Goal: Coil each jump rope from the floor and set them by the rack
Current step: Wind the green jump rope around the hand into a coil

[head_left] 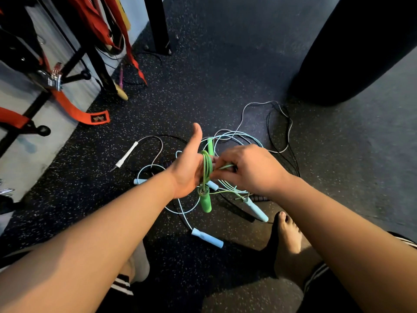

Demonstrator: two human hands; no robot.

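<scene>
The speckled floor [225, 75] fills most of what I can see, with a dark punching bag [361, 53] up at 2 o'clock and the rack [90, 53], hung with orange straps, off at 10 o'clock. Dead centre lies a tangle of ropes, a pale blue rope [207, 237] trailing to 6 o'clock and a white handle [126, 154] at 9 o'clock of the hands. Above that tangle the left hand [189, 168] serves as the spool: its thumb stands straight up and the green jump rope [206, 166] is wound round the palm in several turns. Its fingers pass through the coil under the other hand, so I cannot tell whether they curl. The right hand [248, 168], at 3 o'clock of the coil, pinches the green cord between fingertips and thumb. One green handle [205, 203] dangles at 6 o'clock. To my eye the winding is nearly done; the trick is to lay each turn snug beside the last and draw the loose tail clear of the blue cords below without snagging them.
</scene>
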